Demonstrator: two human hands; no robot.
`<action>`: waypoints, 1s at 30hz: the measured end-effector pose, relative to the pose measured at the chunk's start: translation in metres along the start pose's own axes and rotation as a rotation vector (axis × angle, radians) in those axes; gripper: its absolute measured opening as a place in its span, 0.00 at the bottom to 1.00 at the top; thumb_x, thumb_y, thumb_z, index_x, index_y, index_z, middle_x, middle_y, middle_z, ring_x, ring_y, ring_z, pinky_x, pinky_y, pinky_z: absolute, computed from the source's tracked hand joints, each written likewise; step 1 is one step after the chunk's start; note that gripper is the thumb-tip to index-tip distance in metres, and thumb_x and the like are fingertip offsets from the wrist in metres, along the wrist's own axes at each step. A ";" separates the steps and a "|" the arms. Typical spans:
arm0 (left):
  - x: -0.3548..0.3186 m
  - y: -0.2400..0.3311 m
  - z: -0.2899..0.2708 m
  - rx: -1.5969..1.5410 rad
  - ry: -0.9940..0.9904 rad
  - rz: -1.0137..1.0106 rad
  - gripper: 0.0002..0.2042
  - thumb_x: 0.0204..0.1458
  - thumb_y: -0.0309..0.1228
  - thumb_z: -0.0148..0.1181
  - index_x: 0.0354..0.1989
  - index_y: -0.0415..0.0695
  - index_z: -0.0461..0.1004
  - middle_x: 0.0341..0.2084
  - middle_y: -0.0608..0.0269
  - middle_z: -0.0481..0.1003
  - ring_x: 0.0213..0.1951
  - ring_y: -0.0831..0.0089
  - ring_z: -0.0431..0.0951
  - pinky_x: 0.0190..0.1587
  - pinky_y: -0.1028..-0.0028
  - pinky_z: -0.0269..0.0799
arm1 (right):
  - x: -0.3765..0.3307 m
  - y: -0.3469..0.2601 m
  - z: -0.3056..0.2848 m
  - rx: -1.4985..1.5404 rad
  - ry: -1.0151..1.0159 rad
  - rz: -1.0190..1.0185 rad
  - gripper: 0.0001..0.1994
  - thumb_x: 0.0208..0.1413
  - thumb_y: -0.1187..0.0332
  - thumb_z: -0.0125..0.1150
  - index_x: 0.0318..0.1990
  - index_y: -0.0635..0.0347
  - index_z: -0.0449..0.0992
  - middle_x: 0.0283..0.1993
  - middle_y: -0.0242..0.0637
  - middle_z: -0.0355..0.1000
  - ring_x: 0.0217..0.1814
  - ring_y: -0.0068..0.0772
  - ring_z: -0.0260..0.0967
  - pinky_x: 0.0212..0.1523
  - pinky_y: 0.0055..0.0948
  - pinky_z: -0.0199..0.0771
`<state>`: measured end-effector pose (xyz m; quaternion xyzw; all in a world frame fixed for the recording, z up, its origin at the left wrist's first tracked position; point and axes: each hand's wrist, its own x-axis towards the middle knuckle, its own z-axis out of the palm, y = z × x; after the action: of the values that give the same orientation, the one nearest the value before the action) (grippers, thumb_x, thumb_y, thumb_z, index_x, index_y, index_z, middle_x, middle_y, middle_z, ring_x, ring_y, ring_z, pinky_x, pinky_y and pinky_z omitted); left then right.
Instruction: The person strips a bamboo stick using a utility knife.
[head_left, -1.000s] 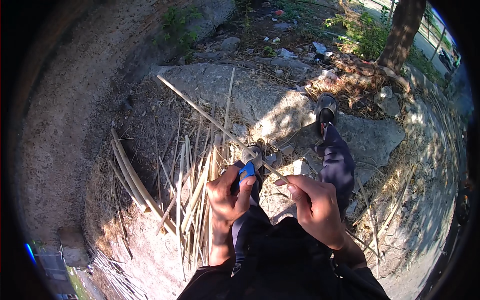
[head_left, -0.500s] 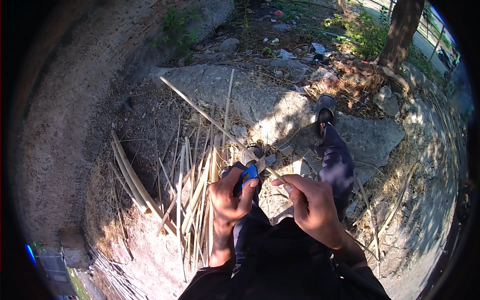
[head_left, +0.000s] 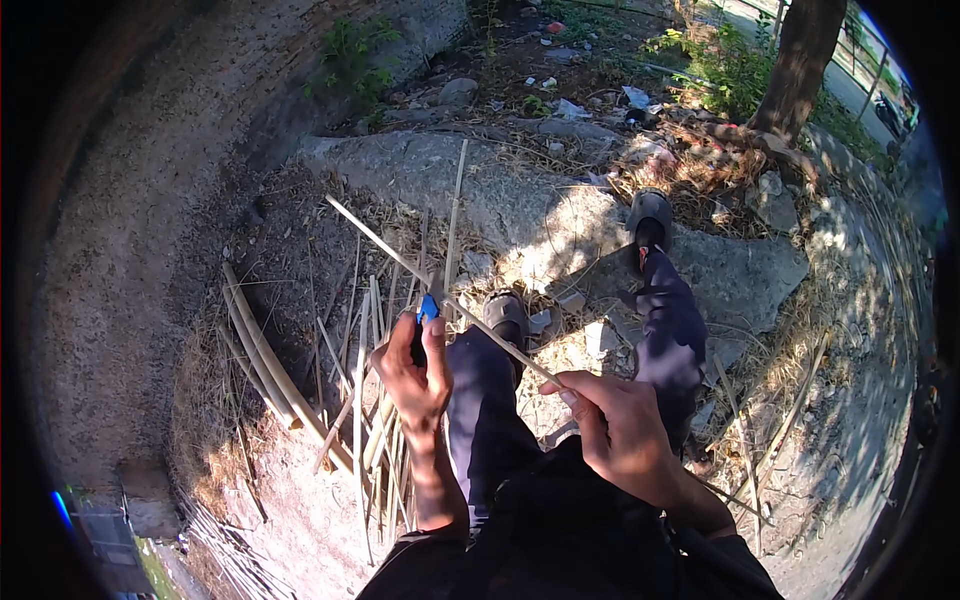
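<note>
Your right hand [head_left: 618, 425] pinches a long, slender, pale wooden strip [head_left: 500, 339] between thumb and fingers, while your left hand [head_left: 412, 378] grips a small blue tool [head_left: 429, 308] next to the strip; whether the two touch, you cannot tell from here. The strip slants up and to the left from your right fingertips, most of its visible length beyond the grip, its far end over the dirt. Whether it runs on behind your hand is hidden. It looks light, dry and springy, stiff enough to hold its line but probably prone to splintering along the edges. A firm pinch near the lower end, as here, likely suits it, though the long free end may whip.
</note>
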<state>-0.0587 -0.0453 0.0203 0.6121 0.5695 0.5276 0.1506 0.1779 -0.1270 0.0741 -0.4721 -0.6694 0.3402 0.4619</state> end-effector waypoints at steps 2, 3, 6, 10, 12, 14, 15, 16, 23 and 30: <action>0.009 0.000 -0.014 0.063 -0.067 0.043 0.20 0.72 0.38 0.61 0.28 0.39 0.69 0.15 0.69 0.60 0.21 0.83 0.57 0.23 0.71 0.48 | -0.007 0.002 0.001 -0.025 -0.064 0.059 0.09 0.69 0.82 0.57 0.50 0.67 0.82 0.29 0.45 0.79 0.18 0.30 0.68 0.22 0.32 0.65; 0.009 -0.005 -0.015 0.068 -0.063 0.072 0.20 0.70 0.38 0.63 0.27 0.40 0.68 0.13 0.68 0.61 0.19 0.82 0.57 0.22 0.72 0.50 | -0.007 0.003 0.000 -0.021 -0.071 0.057 0.09 0.69 0.82 0.57 0.50 0.67 0.82 0.29 0.45 0.79 0.18 0.30 0.68 0.22 0.32 0.65; 0.002 0.001 -0.010 0.025 -0.129 0.079 0.18 0.69 0.35 0.63 0.28 0.39 0.68 0.14 0.66 0.59 0.20 0.81 0.56 0.23 0.72 0.52 | -0.009 0.007 -0.005 -0.005 -0.072 0.137 0.09 0.68 0.83 0.57 0.50 0.66 0.81 0.33 0.45 0.81 0.18 0.33 0.69 0.21 0.34 0.64; -0.011 0.013 -0.004 -0.023 -0.199 0.121 0.14 0.64 0.32 0.68 0.30 0.38 0.72 0.13 0.62 0.66 0.18 0.79 0.59 0.21 0.72 0.55 | 0.000 0.003 -0.003 -0.018 -0.044 0.075 0.10 0.68 0.83 0.57 0.51 0.67 0.81 0.35 0.44 0.82 0.19 0.32 0.69 0.22 0.34 0.64; -0.017 0.016 -0.001 -0.053 -0.232 0.139 0.10 0.63 0.32 0.69 0.34 0.38 0.78 0.14 0.61 0.71 0.14 0.73 0.66 0.21 0.70 0.62 | 0.000 0.010 0.000 -0.007 0.007 0.017 0.10 0.67 0.84 0.58 0.52 0.67 0.81 0.37 0.44 0.83 0.20 0.32 0.71 0.23 0.33 0.66; -0.016 0.019 0.000 -0.064 -0.237 0.141 0.09 0.63 0.32 0.69 0.36 0.38 0.79 0.14 0.61 0.72 0.14 0.71 0.68 0.21 0.70 0.64 | 0.000 0.010 -0.001 -0.039 -0.003 0.016 0.10 0.67 0.83 0.58 0.52 0.67 0.81 0.38 0.44 0.84 0.21 0.33 0.72 0.24 0.33 0.67; -0.015 0.019 0.000 -0.064 -0.237 0.125 0.10 0.64 0.32 0.68 0.35 0.39 0.78 0.13 0.62 0.70 0.14 0.72 0.66 0.20 0.70 0.61 | 0.000 0.011 -0.002 -0.073 -0.003 0.019 0.10 0.67 0.83 0.58 0.52 0.66 0.81 0.38 0.44 0.84 0.22 0.35 0.74 0.24 0.33 0.69; -0.014 0.018 0.001 -0.063 -0.238 0.109 0.11 0.64 0.32 0.67 0.33 0.39 0.77 0.12 0.64 0.69 0.13 0.74 0.63 0.20 0.70 0.59 | -0.001 0.011 -0.001 -0.076 -0.006 0.019 0.10 0.67 0.83 0.58 0.52 0.66 0.81 0.38 0.44 0.84 0.22 0.35 0.74 0.24 0.33 0.69; 0.020 -0.005 -0.013 -0.102 -0.105 0.089 0.18 0.69 0.32 0.63 0.26 0.38 0.67 0.15 0.69 0.60 0.22 0.85 0.56 0.22 0.73 0.50 | -0.015 0.006 -0.002 -0.080 -0.055 0.032 0.08 0.69 0.80 0.57 0.50 0.66 0.81 0.39 0.48 0.84 0.25 0.42 0.78 0.27 0.35 0.73; 0.034 -0.028 -0.013 0.051 -0.045 0.114 0.20 0.70 0.38 0.63 0.27 0.37 0.70 0.13 0.65 0.60 0.19 0.80 0.56 0.22 0.69 0.50 | -0.022 0.001 -0.006 -0.068 -0.068 0.127 0.08 0.69 0.79 0.56 0.49 0.67 0.81 0.37 0.50 0.82 0.27 0.47 0.80 0.30 0.36 0.76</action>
<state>-0.0911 -0.0127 0.0200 0.6590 0.5433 0.5067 0.1176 0.1869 -0.1478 0.0687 -0.5170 -0.6648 0.3616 0.3999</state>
